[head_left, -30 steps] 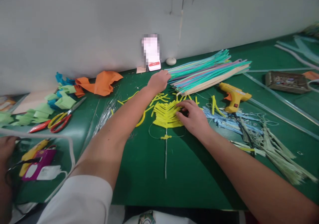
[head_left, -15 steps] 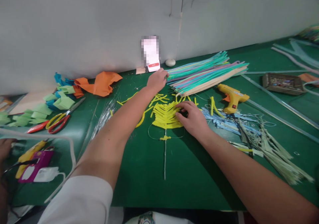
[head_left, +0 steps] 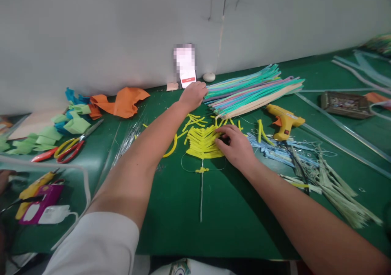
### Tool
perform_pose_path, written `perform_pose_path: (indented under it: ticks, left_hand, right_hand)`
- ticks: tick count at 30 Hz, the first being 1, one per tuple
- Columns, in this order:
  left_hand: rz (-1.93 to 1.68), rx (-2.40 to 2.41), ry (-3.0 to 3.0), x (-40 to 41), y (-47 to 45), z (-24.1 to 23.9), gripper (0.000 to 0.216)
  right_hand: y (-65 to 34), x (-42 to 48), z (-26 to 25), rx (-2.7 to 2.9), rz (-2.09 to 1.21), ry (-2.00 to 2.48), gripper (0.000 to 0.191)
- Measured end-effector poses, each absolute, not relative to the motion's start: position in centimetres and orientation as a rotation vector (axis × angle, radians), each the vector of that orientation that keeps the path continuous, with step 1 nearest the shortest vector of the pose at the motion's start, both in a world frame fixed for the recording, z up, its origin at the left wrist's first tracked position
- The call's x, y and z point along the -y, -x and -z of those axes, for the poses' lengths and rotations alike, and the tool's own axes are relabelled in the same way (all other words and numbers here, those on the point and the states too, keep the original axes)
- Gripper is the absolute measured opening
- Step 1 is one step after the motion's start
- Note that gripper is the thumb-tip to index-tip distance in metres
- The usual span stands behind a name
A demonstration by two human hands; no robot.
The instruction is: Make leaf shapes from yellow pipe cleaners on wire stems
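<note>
A yellow leaf shape [head_left: 201, 142], built from short pipe cleaners laid in a herringbone, lies flat on the green table. A wire stem [head_left: 201, 197] runs down from it, with a small yellow twist and thin wire loops near its top. My right hand [head_left: 235, 146] rests at the leaf's right edge, thumb and fingers curled onto it. Farther back, my left hand [head_left: 193, 95] reaches to the left ends of a bundle of coloured pipe cleaners [head_left: 253, 93], its fingers pinched together there. The exact strand between those fingertips is hidden.
Yellow cut pieces [head_left: 195, 120] lie behind the leaf. To the right are a yellow glue gun [head_left: 284, 122], blue and pale green strands [head_left: 339, 193], and a small tray [head_left: 346, 104]. At left lie scissors [head_left: 71, 146] and a purple box [head_left: 41, 205]. A phone [head_left: 187, 65] leans on the wall.
The left hand has shifted very slightly at the bundle's ends, its fingers lower and more closed. My right hand stays on the leaf's edge. The view has moved slightly.
</note>
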State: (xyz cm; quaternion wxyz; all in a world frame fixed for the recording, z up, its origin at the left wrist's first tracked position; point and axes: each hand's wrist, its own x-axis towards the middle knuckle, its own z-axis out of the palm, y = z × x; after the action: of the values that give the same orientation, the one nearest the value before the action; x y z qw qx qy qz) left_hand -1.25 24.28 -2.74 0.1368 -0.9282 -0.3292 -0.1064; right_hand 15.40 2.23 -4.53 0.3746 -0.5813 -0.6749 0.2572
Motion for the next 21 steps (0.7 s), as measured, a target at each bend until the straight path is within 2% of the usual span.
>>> perform_pose_path:
  ticks: [7,21]
  left_hand:
    - [0.325,0.973,2.746,-24.62,1.72,2.80,0.026]
    - [0.740,1.370,2.893,-25.05,1.89,2.62,0.016]
  right_hand:
    - [-15.37,-2.22,4.52,1.725,-0.657,1.485,0.023]
    - [-15.40,-2.20,4.43,1.723,-0.680,1.496,0.024]
